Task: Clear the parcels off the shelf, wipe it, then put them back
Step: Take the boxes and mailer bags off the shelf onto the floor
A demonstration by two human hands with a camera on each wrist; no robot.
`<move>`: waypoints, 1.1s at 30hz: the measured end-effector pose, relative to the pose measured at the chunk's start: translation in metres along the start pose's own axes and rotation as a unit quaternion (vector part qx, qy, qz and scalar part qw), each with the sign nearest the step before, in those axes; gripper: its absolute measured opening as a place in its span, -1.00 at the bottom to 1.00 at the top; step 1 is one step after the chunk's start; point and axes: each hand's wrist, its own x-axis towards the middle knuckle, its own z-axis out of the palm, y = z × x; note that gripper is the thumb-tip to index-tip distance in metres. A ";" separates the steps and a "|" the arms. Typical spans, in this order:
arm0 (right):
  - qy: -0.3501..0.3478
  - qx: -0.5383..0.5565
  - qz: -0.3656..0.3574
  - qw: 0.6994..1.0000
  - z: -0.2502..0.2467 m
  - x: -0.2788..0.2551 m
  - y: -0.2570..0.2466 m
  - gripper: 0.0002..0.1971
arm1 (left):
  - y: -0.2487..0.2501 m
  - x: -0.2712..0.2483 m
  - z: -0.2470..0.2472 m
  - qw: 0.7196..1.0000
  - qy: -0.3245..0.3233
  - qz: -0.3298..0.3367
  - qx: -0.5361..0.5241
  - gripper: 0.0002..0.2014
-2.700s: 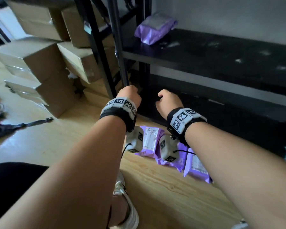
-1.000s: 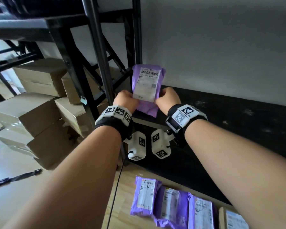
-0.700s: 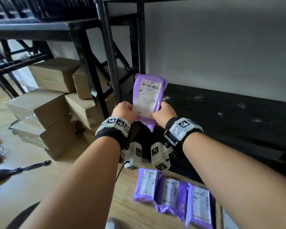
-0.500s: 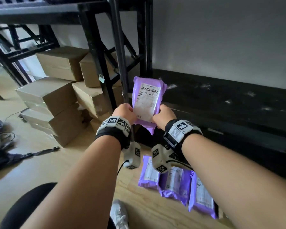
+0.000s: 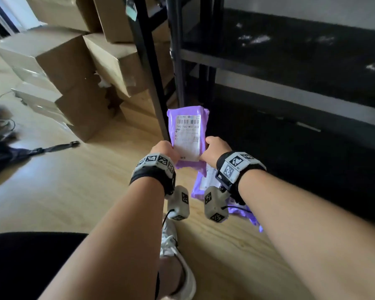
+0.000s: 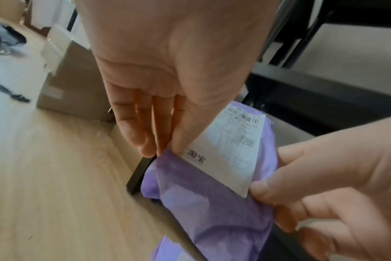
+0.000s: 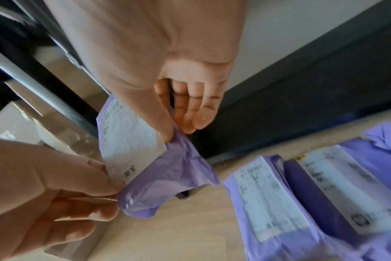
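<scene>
Purple plastic, crinkled and soft: the parcel [image 5: 187, 135] hangs upright between both hands at the middle of the head view, white label facing the person, its long axis running up the frame with the barcode end on top. The left hand [image 5: 164, 150] pinches its lower left corner and the right hand [image 5: 214, 150] pinches the lower right one, thumb on the label side and fingers behind, as both wrist views show. Neither hand is the nearer one; they share the bottom edge evenly.

The move that looks due is setting it down, and what matters is that the other parcels [image 7: 313, 192] lie flat on the wooden floor [image 5: 74, 191] just below and to the right of the held one, in the lower right of the right wrist view, side by side with labels up. So the held parcel would have to tip from upright to flat and go down beside them.

The black shelf [image 5: 290, 57] fills the upper right, bare here apart from pale dust marks. Its black upright post [image 5: 152, 83] stands close behind the parcel's left edge, and cardboard boxes [image 5: 74, 61] are stacked in the upper left. A shoe [image 5: 178, 267] sits at the bottom centre, near the likely landing spot.
</scene>
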 end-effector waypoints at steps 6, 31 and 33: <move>-0.037 0.006 0.048 0.998 0.061 0.026 0.023 -0.84 | -0.042 0.029 0.051 0.996 -0.062 -0.061 -0.024 -0.74; -0.089 -0.049 0.117 0.988 0.121 0.056 0.059 -0.69 | -0.076 0.061 0.089 0.988 -0.095 -0.115 0.031 -0.57; -0.087 -0.035 0.120 0.988 0.111 0.049 0.061 -0.64 | -0.073 0.055 0.086 0.990 -0.080 -0.114 0.022 -0.53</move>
